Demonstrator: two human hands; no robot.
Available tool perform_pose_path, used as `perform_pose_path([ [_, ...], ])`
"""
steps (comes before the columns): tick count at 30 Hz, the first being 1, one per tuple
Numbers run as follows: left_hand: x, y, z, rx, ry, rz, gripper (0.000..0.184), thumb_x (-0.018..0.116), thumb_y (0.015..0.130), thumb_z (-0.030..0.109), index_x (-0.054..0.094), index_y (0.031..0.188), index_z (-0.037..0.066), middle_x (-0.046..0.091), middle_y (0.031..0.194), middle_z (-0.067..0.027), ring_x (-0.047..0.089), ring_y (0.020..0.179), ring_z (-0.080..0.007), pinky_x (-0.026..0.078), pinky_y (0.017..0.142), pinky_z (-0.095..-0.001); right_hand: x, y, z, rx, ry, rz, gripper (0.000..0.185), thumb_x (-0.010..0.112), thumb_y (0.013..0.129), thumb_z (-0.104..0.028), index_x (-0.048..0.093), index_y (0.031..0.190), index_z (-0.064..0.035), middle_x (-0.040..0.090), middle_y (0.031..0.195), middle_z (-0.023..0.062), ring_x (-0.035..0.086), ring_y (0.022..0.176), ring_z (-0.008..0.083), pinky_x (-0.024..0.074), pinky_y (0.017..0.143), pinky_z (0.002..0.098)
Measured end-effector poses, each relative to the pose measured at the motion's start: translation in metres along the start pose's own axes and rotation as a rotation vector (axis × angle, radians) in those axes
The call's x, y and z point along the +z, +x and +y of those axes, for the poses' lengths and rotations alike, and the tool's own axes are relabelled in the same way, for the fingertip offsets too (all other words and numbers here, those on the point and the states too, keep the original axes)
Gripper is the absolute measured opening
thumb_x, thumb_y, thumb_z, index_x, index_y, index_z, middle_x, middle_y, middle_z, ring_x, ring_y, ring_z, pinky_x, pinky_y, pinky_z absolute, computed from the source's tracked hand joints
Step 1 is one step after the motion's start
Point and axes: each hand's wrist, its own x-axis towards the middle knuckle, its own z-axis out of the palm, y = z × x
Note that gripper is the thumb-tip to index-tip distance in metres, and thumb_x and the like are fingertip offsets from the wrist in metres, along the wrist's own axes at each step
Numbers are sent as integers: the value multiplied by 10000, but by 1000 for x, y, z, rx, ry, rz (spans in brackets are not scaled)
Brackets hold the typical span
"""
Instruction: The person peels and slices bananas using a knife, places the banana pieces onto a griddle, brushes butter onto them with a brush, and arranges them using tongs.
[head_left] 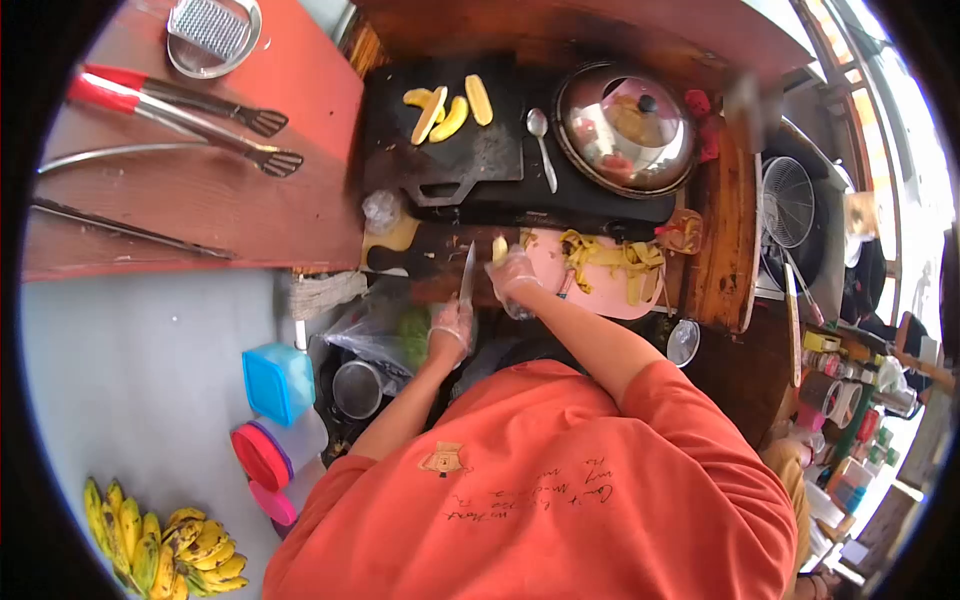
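Observation:
My left hand (452,325), in a clear plastic glove, is closed around the handle of a knife (468,272) whose blade points away from me. To its right, my gloved right hand (512,275) grips a peeled banana (500,247), with just one pale end showing above the fingers. Yellow banana peels (615,255) lie on a pink cutting board (600,298) beside that hand. Beyond both hands, several peeled banana pieces (450,120) rest on a black griddle plate (400,155).
A lidded pan (625,150) and a spoon (541,148) sit right of the griddle. Tongs (200,118) and a grater (210,28) lie on the red table (310,180) at left. Unpeeled bananas (165,545) are at bottom left, near plastic containers (280,385). A wire strainer (788,202) is at right.

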Motion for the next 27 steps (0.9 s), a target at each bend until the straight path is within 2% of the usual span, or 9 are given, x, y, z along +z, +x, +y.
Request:
perform_pose_path([
  [1,-4,3,9,-23,-9,-3,327,527,1001,323,610,991,7,647,742,-194,654,607,-333,516,568,-461,29,27,15,-51,-90,64,484,752,851,-308,588,1108,68,701,1023,276,706,953,381,566,815,425],
  [3,-9,8,21,41,84,2,314,467,1032,307,612,1062,30,674,925,-290,647,912,-493,497,797,-567,38,20,17,-103,-198,102,525,786,843,-338,596,1126,63,705,992,254,699,964,364,558,831,395],
  [5,-8,11,24,7,107,-7,313,469,1032,306,605,1144,48,679,966,-285,648,939,-490,502,817,-559,-14,-21,-23,16,90,152,583,820,799,-422,619,1075,50,710,1019,245,700,963,367,557,823,411],
  [7,-10,7,31,-22,134,-17,334,471,1032,306,598,1227,66,684,1006,-281,649,965,-487,508,836,-551,-2,-10,3,-102,29,169,553,829,796,-405,629,1058,39,711,992,235,704,926,358,558,800,401],
  [9,-14,4,43,-112,226,-81,486,471,1030,294,414,1495,164,695,1058,-262,661,983,-473,518,863,-541,-2,-7,14,-237,-34,220,497,831,802,-344,626,1052,34,711,977,218,718,867,324,562,755,397],
  [10,-13,5,44,-121,217,-81,486,471,1030,294,414,1495,164,695,1058,-262,661,983,-473,518,863,-541,-8,-9,15,-146,97,130,463,801,838,-309,631,1087,42,711,986,191,727,817,277,586,673,389],
  [12,-12,5,47,-84,246,-176,671,480,1023,274,160,1613,265,701,1098,-238,677,978,-450,521,870,-540,-21,-16,11,-12,317,17,456,785,856,-290,632,1123,46,709,992,176,726,805,259,597,633,373],
  [16,-5,12,61,-66,275,-223,742,519,995,245,121,1621,283,713,1065,-215,693,952,-433,534,862,-533,-18,-15,12,100,570,-54,382,726,907,-258,656,1130,44,727,949,147,722,639,230,569,500,344],
  [27,20,16,63,19,393,-128,735,562,949,207,240,1608,155,715,1033,-209,719,877,-393,575,774,-500,-16,-4,21,175,684,-148,397,763,886,-243,664,1143,43,731,998,130,732,755,209,623,553,325],
])
